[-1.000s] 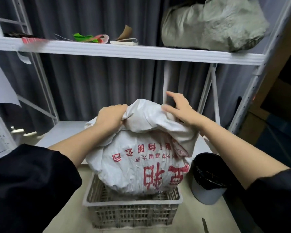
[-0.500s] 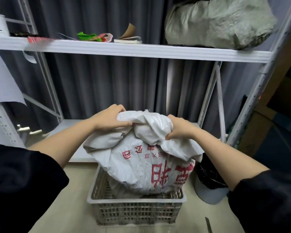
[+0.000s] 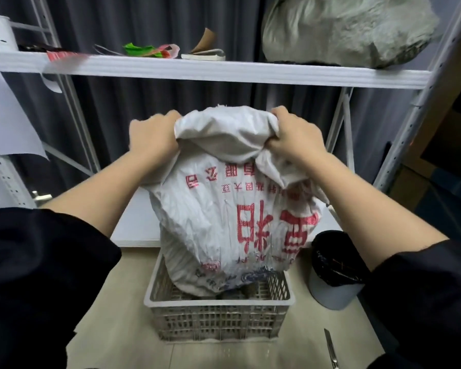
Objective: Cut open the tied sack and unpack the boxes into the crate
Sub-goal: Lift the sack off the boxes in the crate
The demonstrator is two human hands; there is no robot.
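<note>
Keep left hand (image 3: 152,138) and right hand (image 3: 294,137) clenched on the bunched bottom end of the upturned woven sack (image 3: 232,217), mouth hanging inside the plastic crate (image 3: 218,314) on the floor. Lift straight and shake gently, keeping the mouth within the crate's rim so boxes drop inside; boxes mostly hidden.

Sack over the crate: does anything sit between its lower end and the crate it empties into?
Nothing visible. Both hands, left hand and right hand, grip the sack by its upper end, and its lower end hangs inside the crate. The bin stands beside it.
</note>
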